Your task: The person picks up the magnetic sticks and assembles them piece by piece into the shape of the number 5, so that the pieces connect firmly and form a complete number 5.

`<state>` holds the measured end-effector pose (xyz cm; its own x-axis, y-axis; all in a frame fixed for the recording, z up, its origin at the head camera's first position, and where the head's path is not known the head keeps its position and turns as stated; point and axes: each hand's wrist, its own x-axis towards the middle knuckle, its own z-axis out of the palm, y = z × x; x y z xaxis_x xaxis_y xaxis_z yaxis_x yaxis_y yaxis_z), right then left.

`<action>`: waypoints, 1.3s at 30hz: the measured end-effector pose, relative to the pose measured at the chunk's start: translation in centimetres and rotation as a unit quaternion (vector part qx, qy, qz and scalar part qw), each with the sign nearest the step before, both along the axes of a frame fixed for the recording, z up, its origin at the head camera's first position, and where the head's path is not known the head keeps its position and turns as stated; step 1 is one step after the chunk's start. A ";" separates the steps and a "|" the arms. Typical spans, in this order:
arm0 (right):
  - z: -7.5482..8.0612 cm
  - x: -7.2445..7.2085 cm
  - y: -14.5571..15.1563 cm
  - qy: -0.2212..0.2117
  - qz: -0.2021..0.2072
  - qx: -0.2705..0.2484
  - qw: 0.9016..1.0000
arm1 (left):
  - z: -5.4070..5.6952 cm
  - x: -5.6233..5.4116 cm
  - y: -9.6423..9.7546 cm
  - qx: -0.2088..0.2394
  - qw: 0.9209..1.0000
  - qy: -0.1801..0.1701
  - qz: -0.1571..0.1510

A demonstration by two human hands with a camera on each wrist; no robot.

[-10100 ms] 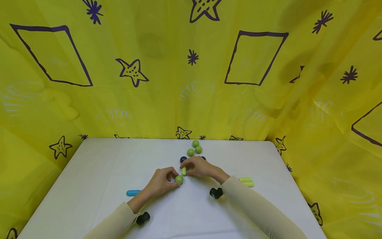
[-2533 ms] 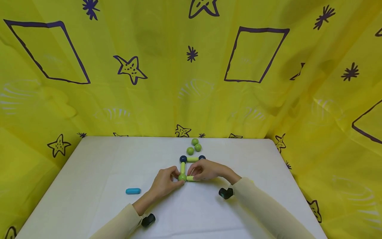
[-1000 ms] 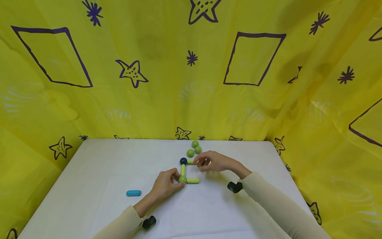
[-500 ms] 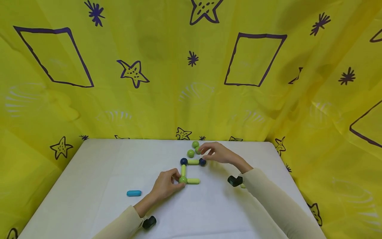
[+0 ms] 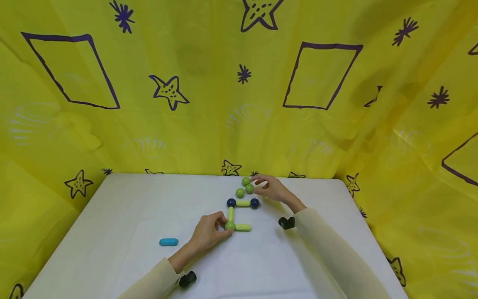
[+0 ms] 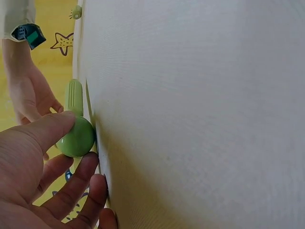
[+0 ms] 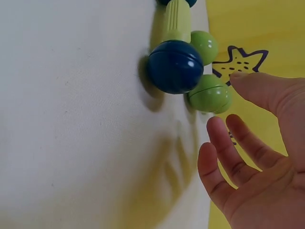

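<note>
My left hand point(image 5: 208, 231) pinches a green ball point(image 6: 77, 137) between thumb and fingers. From that ball one yellow-green rod point(image 5: 243, 227) points right and another rod point(image 5: 230, 214) runs back to a dark blue ball point(image 5: 231, 202). A further rod point(image 5: 243, 203) links this to a second dark blue ball point(image 7: 175, 67), so the joined pieces outline three sides of a square. My right hand point(image 5: 274, 189) is spread beside three loose green balls, its fingertips near the rightmost ball point(image 5: 249, 189). In the right wrist view nothing lies between its thumb and fingers.
A light blue rod point(image 5: 169, 241) lies on the white table point(image 5: 123, 207) left of my left hand. The other loose balls point(image 5: 240, 192) sit just behind the joined pieces. A yellow patterned curtain point(image 5: 209, 133) hangs along the table's back and sides.
My right hand has let go of the right-pointing rod, passed over the right blue ball and moved back to the loose green balls. My left hand still holds its ball.
</note>
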<state>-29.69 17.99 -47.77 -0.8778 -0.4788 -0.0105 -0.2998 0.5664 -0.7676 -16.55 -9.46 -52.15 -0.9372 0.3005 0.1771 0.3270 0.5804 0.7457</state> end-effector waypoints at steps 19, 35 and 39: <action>-2.0 -1.2 -0.8 -0.021 0.015 -0.016 1.000 | -0.2 -0.1 0.0 0.001 1.000 -0.006 0.000; -2.8 -1.5 -1.2 0.002 -0.021 0.000 1.000 | -0.3 0.0 0.0 0.007 1.000 0.011 0.006; -2.6 -1.3 -1.1 -0.003 -0.032 0.014 0.999 | -0.3 0.1 0.1 0.007 1.000 0.021 0.013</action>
